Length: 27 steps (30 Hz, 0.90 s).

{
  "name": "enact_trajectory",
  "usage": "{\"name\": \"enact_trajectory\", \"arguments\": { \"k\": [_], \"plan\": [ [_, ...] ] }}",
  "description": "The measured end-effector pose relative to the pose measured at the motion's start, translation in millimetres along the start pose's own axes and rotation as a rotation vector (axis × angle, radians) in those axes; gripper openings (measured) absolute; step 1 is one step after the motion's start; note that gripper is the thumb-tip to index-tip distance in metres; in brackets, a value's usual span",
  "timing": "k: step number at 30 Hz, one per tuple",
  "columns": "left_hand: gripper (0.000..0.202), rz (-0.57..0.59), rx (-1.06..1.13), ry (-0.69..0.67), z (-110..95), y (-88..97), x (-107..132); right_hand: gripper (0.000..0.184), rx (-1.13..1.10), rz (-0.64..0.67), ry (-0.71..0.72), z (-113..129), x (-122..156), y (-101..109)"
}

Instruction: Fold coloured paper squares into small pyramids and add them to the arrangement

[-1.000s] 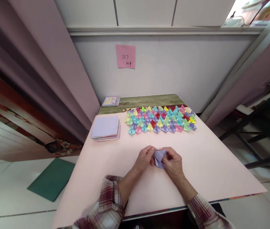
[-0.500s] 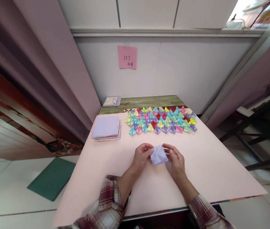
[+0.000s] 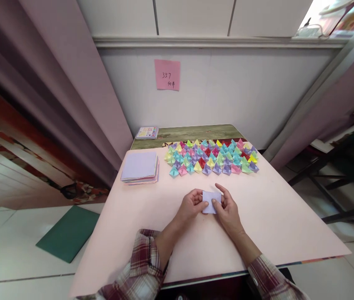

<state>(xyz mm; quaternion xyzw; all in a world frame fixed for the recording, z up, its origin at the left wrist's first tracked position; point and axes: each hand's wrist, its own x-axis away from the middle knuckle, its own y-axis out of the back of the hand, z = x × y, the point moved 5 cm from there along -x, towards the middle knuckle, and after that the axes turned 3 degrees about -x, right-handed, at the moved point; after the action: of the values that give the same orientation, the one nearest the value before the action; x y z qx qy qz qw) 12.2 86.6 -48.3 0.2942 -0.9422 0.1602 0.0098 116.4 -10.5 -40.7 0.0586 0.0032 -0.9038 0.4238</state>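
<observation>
Small lilac paper (image 3: 210,197) pinched between my two hands

The paper sits directly between my hands, so neither has to reach for it: both touch it. My left hand (image 3: 192,205) grips the left edge, thumb laid over the face and fingers curled behind. My right hand (image 3: 228,210) has the right edge, its thumb pressing the face near the middle, with the tips of the two thumbs just apart. My right forefinger (image 3: 221,188) stands off the paper, pointing away from me past the top right corner. How the rest of my fingers sit behind the paper I cannot tell.

The paper looks close to square, with no clear long axis; its top and bottom edges run roughly from one hand to the other. It is over the near half of the table (image 3: 267,225). The folded pieces (image 3: 211,157) lie in rows beyond my hands, and the stack of sheets (image 3: 138,165) lies well off to my left.
</observation>
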Motion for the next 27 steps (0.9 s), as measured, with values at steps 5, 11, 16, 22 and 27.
{"name": "enact_trajectory", "arguments": {
  "k": [5, 11, 16, 22, 27],
  "plan": [
    [0.034, -0.034, -0.046, 0.035, 0.3, 3.2, 0.5, 0.058, 0.007, 0.079, 0.031, 2.2, -0.1, -3.3],
    [0.037, -0.185, 0.064, 0.036, -0.4, 7.8, -0.1, 0.056, -0.092, 0.063, 0.056, 3.1, -1.8, -3.9],
    [0.037, -0.171, 0.053, 0.034, -0.6, 7.1, -0.3, 0.04, -0.037, -0.003, 0.072, -3.5, -1.9, 0.0],
    [0.04, -0.151, 0.075, 0.013, -7.0, 8.7, -0.8, 0.012, 0.04, -0.044, 0.206, -4.7, -2.9, 5.4],
    [0.038, -0.157, 0.134, 0.037, -8.6, 7.6, -0.1, 0.015, 0.058, -0.019, 0.256, -1.8, -3.5, 5.5]
  ]
}}
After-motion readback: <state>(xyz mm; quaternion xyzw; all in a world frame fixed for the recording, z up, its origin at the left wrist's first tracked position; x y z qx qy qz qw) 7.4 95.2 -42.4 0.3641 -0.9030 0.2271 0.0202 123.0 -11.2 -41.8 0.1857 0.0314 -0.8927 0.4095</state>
